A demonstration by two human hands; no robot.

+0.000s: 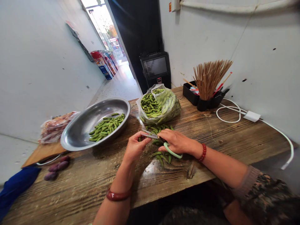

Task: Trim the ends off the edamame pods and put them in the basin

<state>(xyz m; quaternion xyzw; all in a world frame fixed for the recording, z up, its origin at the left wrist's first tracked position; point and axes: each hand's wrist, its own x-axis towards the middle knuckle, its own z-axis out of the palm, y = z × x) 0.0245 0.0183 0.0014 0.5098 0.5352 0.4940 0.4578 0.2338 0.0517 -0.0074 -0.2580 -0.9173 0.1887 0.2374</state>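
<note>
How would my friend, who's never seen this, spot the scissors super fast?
On the wooden table, find the clear plastic bag of soybean pods. Just nearer you, the right hand, its wrist in red beads, holds the scissors. Their metal blades and mint-green handle loop set them apart from the loose soybean pods beside them.

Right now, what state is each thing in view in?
Left hand: pinching what looks like a green pod
Right hand: gripping scissors
Scissors: blades pointing toward left hand
Plastic bag: open-topped, well filled with pods
Metal bowl: partly filled with pods
Loose pods: lying on table
Sticks: bundled upright in black holder
Screen: dark
</note>
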